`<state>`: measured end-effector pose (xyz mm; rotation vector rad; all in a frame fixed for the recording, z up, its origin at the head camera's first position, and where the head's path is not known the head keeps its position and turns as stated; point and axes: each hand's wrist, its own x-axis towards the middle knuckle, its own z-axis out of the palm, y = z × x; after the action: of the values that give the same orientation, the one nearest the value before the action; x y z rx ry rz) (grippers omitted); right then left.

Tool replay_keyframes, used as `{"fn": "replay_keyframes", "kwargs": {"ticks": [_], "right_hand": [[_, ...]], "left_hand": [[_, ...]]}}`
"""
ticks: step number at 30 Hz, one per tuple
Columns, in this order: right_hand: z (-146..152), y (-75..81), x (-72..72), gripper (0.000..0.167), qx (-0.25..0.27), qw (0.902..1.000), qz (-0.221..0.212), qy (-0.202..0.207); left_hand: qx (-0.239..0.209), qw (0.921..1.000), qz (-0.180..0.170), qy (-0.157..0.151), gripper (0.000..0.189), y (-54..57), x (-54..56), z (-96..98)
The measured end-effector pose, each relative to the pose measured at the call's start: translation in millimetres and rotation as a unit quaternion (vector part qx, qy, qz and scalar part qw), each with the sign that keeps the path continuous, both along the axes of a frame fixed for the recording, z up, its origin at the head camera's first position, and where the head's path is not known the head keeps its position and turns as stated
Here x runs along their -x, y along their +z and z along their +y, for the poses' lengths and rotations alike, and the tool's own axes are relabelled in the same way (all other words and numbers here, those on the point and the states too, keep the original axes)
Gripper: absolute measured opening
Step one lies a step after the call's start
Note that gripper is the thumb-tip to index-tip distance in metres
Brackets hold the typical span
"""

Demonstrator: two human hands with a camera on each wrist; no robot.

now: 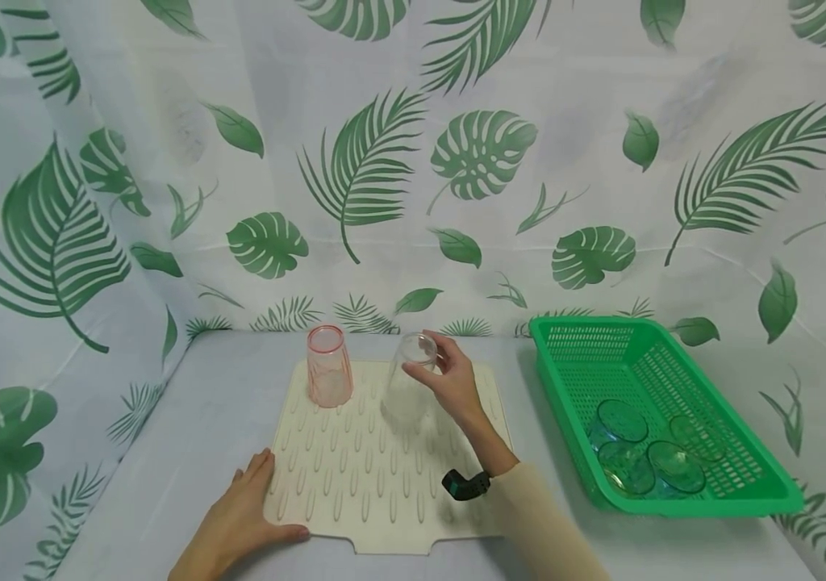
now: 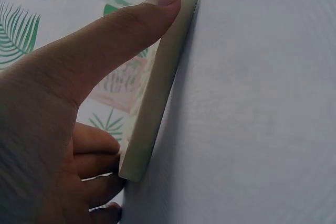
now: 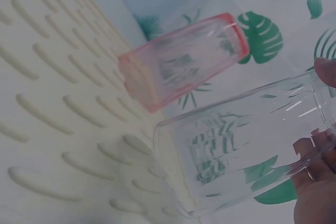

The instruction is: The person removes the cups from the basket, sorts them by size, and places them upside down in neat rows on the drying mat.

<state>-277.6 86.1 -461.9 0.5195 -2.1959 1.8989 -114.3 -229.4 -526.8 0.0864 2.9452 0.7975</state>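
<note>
My right hand (image 1: 449,379) holds a clear drinking glass (image 1: 407,387) by its narrower upper end, with thumb and fingers around it. The glass's wide end is down at the cream ridged drying mat (image 1: 377,516). Left of it, a pink-tinted glass (image 1: 329,375) stands on the mat, narrow end up; the right wrist view shows this pink glass (image 3: 184,61) beside the clear glass (image 3: 236,145). My left hand (image 1: 235,516) rests at the mat's front left corner, its straight thumb (image 2: 121,32) on the front edge and its fingers along the left side.
A green plastic basket (image 1: 682,507) stands to the right on the pale table (image 1: 202,403), with several glasses (image 1: 677,466) at its near end. A leaf-patterned curtain (image 1: 384,274) rises behind and at the left. A dark wristband (image 1: 466,486) is on my right wrist.
</note>
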Motion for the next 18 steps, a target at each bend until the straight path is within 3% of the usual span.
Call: {"fn": "replay_keyframes", "kwargs": {"ticks": [7, 18], "right_hand": [[-14, -12.0, 17.9, 0.064, -0.019, 0.9997, -0.006, -0.017], [-25, -12.3, 27.1, 0.070, -0.040, 0.9989, -0.022, -0.008]], "left_hand": [[0.007, 1.0000, 0.005, 0.005, 0.138, -1.1, -2.5, -2.9], [0.001, 0.9999, 0.010, 0.005, 0.136, -4.0, -2.3, -5.3]]}}
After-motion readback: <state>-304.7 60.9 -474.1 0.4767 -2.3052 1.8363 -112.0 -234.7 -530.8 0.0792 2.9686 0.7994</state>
